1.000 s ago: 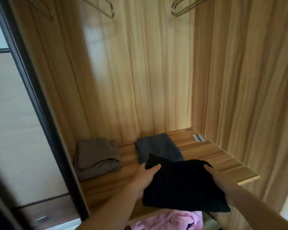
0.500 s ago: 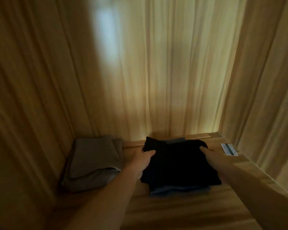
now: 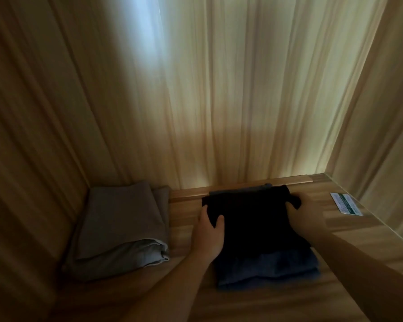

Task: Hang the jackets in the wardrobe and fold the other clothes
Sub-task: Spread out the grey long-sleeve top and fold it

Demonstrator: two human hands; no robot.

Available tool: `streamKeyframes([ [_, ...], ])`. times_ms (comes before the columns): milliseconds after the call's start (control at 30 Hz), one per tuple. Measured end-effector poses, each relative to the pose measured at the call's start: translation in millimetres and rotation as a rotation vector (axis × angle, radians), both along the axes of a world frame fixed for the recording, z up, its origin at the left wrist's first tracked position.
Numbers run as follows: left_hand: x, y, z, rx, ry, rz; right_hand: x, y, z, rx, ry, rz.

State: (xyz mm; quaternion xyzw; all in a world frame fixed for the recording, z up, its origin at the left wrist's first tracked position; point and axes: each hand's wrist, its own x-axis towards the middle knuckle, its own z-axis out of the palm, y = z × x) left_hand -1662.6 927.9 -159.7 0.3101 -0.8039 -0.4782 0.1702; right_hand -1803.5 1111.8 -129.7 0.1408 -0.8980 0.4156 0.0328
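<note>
A folded black garment (image 3: 254, 219) lies on top of a folded blue-grey garment (image 3: 268, 268) on the wooden wardrobe shelf (image 3: 186, 212). My left hand (image 3: 209, 235) grips the black garment's left edge, thumb on top. My right hand (image 3: 305, 212) grips its right edge near the far corner, fingers curled over the cloth. The blue-grey piece shows only along its near edge and a thin strip at the back.
A folded grey-brown garment (image 3: 121, 226) sits at the shelf's left end against the side wall. A small white and green label (image 3: 346, 203) is on the shelf at the right. Wooden walls close in the back (image 3: 242, 101) and both sides.
I have leaned into the wardrobe. Both hands carried the black garment forward and set it down on the blue-grey garment, then pushed it a little farther back.
</note>
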Motion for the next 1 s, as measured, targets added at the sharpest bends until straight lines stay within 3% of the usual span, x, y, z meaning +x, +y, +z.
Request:
streamKeyframes([
  [433,34.1,23.8,19.2,-0.198,-0.121,-0.113,48.3,38.4,2.2,0.120,-0.019,0.022],
  [667,75.6,54.5,53.8,-0.599,-0.200,-0.335,114.9,103.5,43.1,0.435,0.145,0.083],
  [833,111.4,84.3,92.8,-0.668,-0.168,-0.464,165.5,152.4,81.6,0.531,0.215,0.118],
  [1000,125.1,125.5,123.6,-0.728,-0.065,-0.599,224.2,201.2,105.3,0.567,0.170,-0.039],
])
